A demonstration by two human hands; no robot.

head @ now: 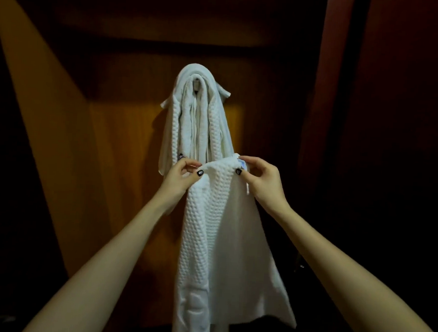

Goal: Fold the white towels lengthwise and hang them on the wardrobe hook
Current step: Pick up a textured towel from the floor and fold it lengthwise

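Inside a dim wooden wardrobe (107,139), the left hand (180,175) and right hand (261,178) pinch a white towel's (217,231) top edge, its length hanging straight down, just below the towel-laden hook (197,84).

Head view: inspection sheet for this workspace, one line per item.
Surface: nothing seen; no table in view.
Job's things: white, waffle-textured held towel hangs from its top edge; hung towels draped over the hook, which is mostly hidden.
Clutter: nothing seen.
Grips: left hand pinches the held towel's top left corner; right hand pinches its top right corner.
Cables: nothing seen.
Surroundings: wooden wardrobe panel behind the towels; dark reddish door at right; dim light.
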